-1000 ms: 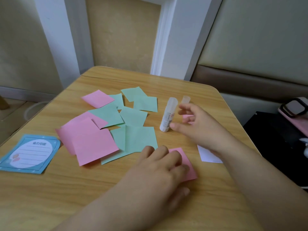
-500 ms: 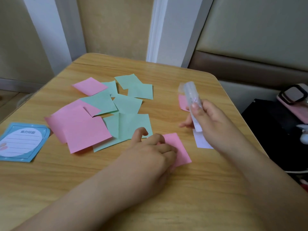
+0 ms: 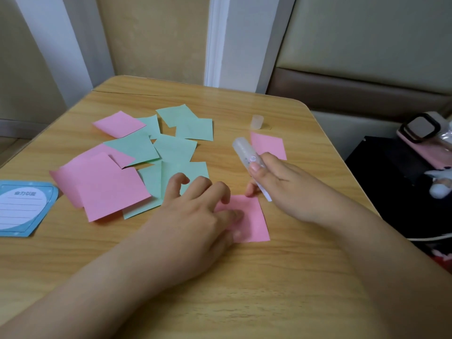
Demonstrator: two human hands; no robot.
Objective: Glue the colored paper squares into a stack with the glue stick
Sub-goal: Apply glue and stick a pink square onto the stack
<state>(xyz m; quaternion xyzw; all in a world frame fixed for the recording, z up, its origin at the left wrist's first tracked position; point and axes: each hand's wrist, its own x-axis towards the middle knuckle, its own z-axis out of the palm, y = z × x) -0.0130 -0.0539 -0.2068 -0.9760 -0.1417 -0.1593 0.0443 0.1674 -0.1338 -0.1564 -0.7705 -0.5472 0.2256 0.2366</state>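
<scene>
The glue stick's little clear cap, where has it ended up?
The cap stands by itself on the table, toward its far right corner, just beyond the lone pink square and apart from the right hand gripping the glue stick.

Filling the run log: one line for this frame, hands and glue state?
left hand: pressing pink paper square to table | right hand: gripping glue stick above it | cap: off, standing apart | gluing: not yet

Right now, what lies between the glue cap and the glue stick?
In the head view, only bare table separates the cap from the glue stick.
</scene>
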